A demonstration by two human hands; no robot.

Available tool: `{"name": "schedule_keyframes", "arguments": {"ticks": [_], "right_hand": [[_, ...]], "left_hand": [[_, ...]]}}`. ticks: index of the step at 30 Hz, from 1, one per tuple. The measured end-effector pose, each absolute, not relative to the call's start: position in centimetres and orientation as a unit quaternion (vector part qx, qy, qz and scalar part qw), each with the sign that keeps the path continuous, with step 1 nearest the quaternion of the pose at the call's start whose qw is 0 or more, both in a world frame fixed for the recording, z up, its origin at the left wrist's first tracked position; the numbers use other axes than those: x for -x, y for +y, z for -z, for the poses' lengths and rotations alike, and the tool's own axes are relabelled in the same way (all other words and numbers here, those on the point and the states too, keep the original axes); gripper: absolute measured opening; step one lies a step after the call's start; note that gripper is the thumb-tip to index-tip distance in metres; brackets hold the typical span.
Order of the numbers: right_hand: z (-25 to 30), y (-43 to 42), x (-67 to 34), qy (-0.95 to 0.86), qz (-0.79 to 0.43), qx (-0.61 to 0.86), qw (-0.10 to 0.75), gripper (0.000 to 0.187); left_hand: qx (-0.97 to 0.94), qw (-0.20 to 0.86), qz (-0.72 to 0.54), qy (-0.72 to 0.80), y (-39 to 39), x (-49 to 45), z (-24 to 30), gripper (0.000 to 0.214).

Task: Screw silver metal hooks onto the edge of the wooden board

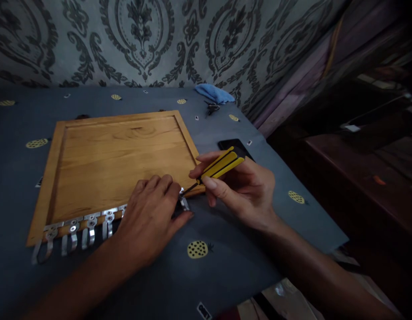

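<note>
A framed wooden board (126,155) lies flat, with a metal hook rail (92,218) along its near edge. Several hooks show at the left; the rail's middle is hidden under my left hand (152,213). That hand rests over the board's edge, fingers curled and thumb below, gripping the rail beside its right-end hook (185,203). Pinched in the fingers of my right hand (242,186) is a yellow and black screwdriver (221,166). Its shaft slants down to the left, and the tip is at the right end of the rail; exact contact is hard to make out.
A blue-grey cloth with pineapple prints (232,262) covers the table. Beyond the right hand lies a black phone (235,146). Farther back are a small dark object (211,107) and a blue cloth (214,93), near the patterned wall. The table's edge runs down the right side.
</note>
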State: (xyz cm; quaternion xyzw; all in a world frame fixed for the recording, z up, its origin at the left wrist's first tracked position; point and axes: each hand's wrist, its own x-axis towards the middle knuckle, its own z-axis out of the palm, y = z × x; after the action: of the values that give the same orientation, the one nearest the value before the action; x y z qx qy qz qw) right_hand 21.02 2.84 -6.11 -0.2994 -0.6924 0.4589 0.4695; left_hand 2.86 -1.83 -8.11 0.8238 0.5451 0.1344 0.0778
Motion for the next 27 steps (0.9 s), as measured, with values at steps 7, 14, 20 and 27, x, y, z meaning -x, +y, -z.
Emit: {"name": "schedule_keyframes", "arguments": {"ticks": [7,14,20,27], "right_hand": [[5.8,3.1,-20.4,-0.654,-0.524,0.297,0.458,0.029],[5.5,3.5,-19.1,-0.635,-0.54,0.307,0.459,0.038],[5.2,3.6,-19.3,-0.655,-0.516,0.3,0.463,0.029],[5.7,3.5,-19.5,-0.621,-0.543,0.31,0.473,0.027]], "left_hand": [[-0.824,0.085,-0.138,0.543,-1.7,-2.9,8.2,0.028],[-0.825,0.081,-0.136,0.543,-1.7,-2.8,8.3,0.032],[-0.821,0.104,-0.13,0.546,-1.6,-2.8,8.1,0.029],[-0.822,0.103,-0.122,0.547,-1.7,-2.9,7.9,0.027]]}}
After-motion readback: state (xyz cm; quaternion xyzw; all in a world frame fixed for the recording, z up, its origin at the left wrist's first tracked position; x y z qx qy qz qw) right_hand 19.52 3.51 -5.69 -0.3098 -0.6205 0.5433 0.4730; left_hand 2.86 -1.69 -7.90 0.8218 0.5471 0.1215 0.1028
